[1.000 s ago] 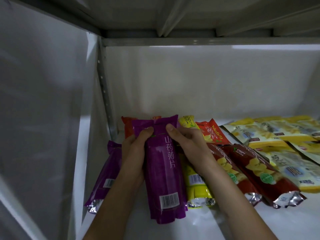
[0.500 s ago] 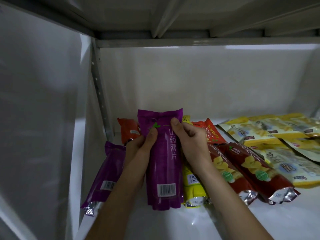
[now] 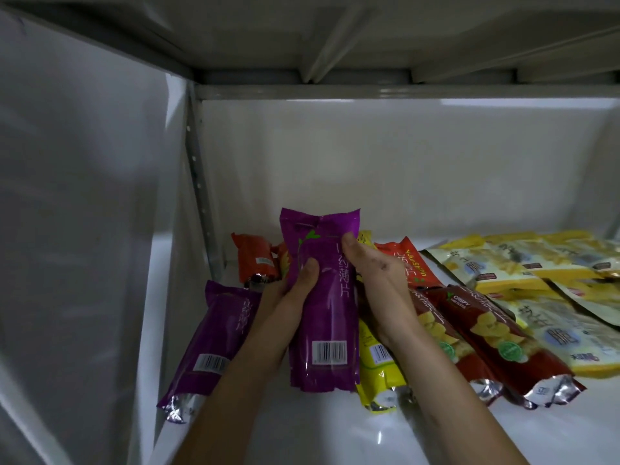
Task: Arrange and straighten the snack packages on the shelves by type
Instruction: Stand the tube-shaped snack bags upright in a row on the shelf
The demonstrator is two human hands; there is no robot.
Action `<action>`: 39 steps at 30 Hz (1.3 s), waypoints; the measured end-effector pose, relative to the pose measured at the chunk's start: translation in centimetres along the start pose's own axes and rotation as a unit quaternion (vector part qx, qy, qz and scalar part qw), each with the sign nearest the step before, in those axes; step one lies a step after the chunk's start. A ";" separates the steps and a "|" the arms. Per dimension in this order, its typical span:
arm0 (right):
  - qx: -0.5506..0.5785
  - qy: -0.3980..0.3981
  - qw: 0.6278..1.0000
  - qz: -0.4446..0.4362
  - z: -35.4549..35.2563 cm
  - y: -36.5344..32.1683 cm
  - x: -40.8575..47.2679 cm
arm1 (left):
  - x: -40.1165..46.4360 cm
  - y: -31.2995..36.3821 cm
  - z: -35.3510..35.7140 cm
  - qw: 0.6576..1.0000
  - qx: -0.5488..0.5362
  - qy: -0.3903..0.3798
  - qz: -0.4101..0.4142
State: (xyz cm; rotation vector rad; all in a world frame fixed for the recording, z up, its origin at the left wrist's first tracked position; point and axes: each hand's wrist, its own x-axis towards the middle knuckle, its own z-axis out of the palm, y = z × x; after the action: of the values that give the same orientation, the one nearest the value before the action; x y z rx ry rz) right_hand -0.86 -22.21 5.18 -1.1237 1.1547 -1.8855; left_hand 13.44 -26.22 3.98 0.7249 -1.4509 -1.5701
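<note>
Head view: both hands grip one purple package [image 3: 322, 307] — left hand [image 3: 288, 297] on its left edge, right hand [image 3: 375, 280] on its right. It stands over the white shelf [image 3: 302, 427], between another purple pack [image 3: 214, 340] and a yellow pack [image 3: 375, 367]; red packs [image 3: 486, 333] lie further right.

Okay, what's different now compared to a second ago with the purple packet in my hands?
The purple packet, gripped by both the left hand and right hand, has been raised and pushed toward the back wall, so it stands more upright. The left thumb slid lower on its face. The second purple packet, yellow packet and dark red packets stayed put.
</note>
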 end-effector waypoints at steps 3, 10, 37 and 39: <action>0.025 0.005 1.000 0.010 -0.3 0.0 0.1 | 0.1 -0.2 0.1 1.000 0.011 -0.016 -0.009; 0.059 0.065 0.996 -0.033 -0.3 0.3 0.3 | 0.2 -0.3 -0.3 0.997 0.054 -0.032 -0.034; -0.060 0.034 0.994 -0.079 -0.6 1.2 0.7 | 1.2 -1.5 -0.8 0.997 0.020 0.049 0.057; -0.054 0.057 0.994 -0.083 -0.6 1.2 0.7 | 1.3 -1.7 -0.7 0.998 0.012 0.032 0.050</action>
State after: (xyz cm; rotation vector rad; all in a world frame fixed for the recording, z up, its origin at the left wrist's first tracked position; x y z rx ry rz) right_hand -1.57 -23.10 4.21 -1.2170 1.2723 -2.0572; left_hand 13.13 -27.74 2.41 0.7001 -1.4392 -1.4438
